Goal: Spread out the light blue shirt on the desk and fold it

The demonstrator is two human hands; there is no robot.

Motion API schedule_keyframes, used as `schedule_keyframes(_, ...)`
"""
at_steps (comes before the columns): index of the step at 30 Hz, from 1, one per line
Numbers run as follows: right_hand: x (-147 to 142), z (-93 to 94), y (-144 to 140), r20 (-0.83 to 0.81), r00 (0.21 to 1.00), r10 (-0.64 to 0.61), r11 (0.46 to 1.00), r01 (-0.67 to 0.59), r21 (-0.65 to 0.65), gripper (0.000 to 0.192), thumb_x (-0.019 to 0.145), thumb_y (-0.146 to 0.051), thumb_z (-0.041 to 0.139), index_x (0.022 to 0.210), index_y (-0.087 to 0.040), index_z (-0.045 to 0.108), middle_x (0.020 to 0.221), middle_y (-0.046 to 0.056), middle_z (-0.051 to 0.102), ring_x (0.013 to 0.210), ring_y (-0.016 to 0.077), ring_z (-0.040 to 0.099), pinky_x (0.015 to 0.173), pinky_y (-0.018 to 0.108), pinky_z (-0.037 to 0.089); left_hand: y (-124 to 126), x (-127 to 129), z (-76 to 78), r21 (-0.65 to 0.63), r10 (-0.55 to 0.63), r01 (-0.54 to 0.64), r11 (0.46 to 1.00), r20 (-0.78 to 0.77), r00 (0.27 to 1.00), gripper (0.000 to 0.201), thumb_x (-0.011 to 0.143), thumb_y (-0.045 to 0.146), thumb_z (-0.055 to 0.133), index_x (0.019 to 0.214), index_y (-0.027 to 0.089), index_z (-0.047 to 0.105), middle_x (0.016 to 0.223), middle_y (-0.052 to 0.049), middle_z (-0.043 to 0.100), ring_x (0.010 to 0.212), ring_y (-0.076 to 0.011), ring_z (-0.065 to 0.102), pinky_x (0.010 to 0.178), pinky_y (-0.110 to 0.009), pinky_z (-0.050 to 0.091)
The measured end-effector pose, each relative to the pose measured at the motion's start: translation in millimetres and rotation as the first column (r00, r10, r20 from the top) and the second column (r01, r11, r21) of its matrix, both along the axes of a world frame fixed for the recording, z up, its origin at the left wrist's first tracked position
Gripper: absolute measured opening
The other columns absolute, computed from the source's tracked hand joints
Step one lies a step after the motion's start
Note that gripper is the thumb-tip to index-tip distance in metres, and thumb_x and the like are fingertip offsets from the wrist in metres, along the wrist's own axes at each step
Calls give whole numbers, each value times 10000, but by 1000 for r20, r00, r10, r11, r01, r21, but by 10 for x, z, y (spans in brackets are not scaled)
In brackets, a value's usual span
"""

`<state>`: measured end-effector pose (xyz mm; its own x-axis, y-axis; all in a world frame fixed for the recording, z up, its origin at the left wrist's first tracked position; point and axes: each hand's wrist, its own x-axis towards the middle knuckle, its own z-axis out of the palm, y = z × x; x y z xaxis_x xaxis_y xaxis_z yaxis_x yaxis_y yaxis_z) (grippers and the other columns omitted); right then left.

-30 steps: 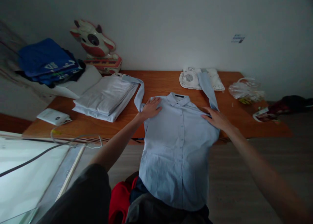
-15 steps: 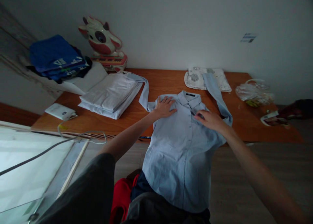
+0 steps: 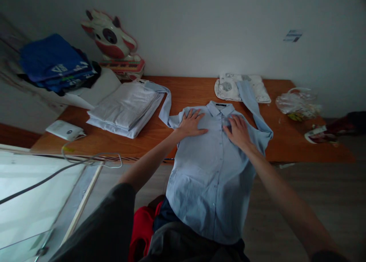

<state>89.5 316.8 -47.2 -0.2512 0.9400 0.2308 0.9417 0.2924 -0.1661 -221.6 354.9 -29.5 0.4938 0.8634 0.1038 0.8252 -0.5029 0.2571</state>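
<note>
two hands: both lie flat on the chest of a light blue button-up shirt (image 3: 211, 166), one on each side of the button placket, just below the collar (image 3: 220, 108).
left hand (image 3: 192, 122): open, palm down, fingers spread, gripping nothing.
right hand (image 3: 238, 130): open, palm down on the cloth, holding nothing.
shirt position: front up, its top on the wooden table (image 3: 188, 94), its lower half hanging over the near edge; sleeves spread out to both sides.
handling: probably light, thin and limp, creasing and sliding easily on the smooth wood.
hold: the shoulder seams or side hems look best, pinched in the fingertips.
nearby: a folded white stack (image 3: 126, 107) lies well to the left.
</note>
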Motion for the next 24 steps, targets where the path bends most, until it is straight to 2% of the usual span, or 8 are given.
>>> schedule_keyframes(3, -22, -37, -226, 8, 999, 42, 997, -43, 57, 695, 1049, -563, 454, 1670, -260, 370, 1750, 112, 356, 1627, 438, 253, 1286, 746, 214, -269, -20, 7, 88, -71, 69, 994, 16, 997, 854, 950, 740, 583, 1646, 265, 442, 1770, -80, 334, 1657, -409, 189, 1342, -674, 25)
schedule_keyframes(7, 112, -92, -372, 55, 996, 64, 998, -66, 25, 793, 1014, -637, 511, 1697, -293, 301, 1771, 100, 317, 1626, 462, 242, 1274, 740, 236, -575, -66, -22, 79, -80, 78, 994, 23, 996, 807, 981, 754, 520, 1635, 287, 448, 1757, -78, 362, 1640, -377, 252, 1341, -646, 124)
schedule_keyframes(10, 189, -29, -171, 48, 996, 71, 997, -70, -7, 747, 1013, -633, 515, 1655, -271, 396, 1709, 116, 429, 1556, 452, 370, 1255, 697, 308, -389, 9, 42, 46, -8, 6, 999, 35, 999, 780, 965, 765, 541, 1570, 272, 524, 1687, -120, 458, 1560, -412, 380, 1287, -676, 231)
schedule_keyframes(13, 139, 40, 70, -1, 1000, -21, 999, 21, 38, 653, 1045, -551, 460, 1604, -213, 478, 1575, 173, 566, 1448, 453, 481, 1201, 686, 379, -63, 160, 107, 18, 157, -157, 987, 34, 987, 660, 1021, 662, 514, 1489, 204, 595, 1546, -189, 577, 1437, -432, 501, 1205, -688, 335)
schedule_keyframes(16, 0, 25, 53, -10, 1000, -25, 998, 26, 56, 609, 1074, -464, 385, 1613, -192, 465, 1581, 177, 556, 1478, 441, 462, 1226, 694, 350, 38, 231, 63, 22, 158, -158, 987, 21, 987, 657, 1044, 593, 503, 1574, 206, 516, 1656, -187, 471, 1530, -467, 386, 1222, -738, 273)
schedule_keyframes(21, -64, -52, -325, 23, 963, 269, 960, -266, -89, 653, 1096, -438, 349, 1715, -240, 283, 1769, 77, 324, 1637, 327, 286, 1346, 605, 241, -157, 109, -111, 43, 50, -52, 998, 38, 998, 757, 1053, 653, 431, 1687, 246, 359, 1779, -106, 304, 1647, -452, 162, 1295, -753, 89)
schedule_keyframes(22, -49, -55, -365, 32, 959, 281, 955, -276, -110, 667, 1092, -461, 369, 1722, -263, 269, 1790, 56, 276, 1653, 333, 246, 1347, 611, 236, -179, 83, -124, 39, 60, -62, 997, 33, 998, 769, 1050, 662, 426, 1693, 246, 350, 1785, -102, 291, 1649, -460, 149, 1291, -767, 80)
schedule_keyframes(24, -32, -54, -381, 55, 981, 188, 977, -181, -114, 713, 1075, -536, 412, 1725, -280, 266, 1817, 42, 181, 1669, 385, 168, 1333, 659, 228, -190, 51, -117, 35, 78, -79, 996, 13, 997, 781, 1043, 686, 417, 1699, 269, 339, 1795, -84, 270, 1652, -468, 128, 1279, -791, 68)
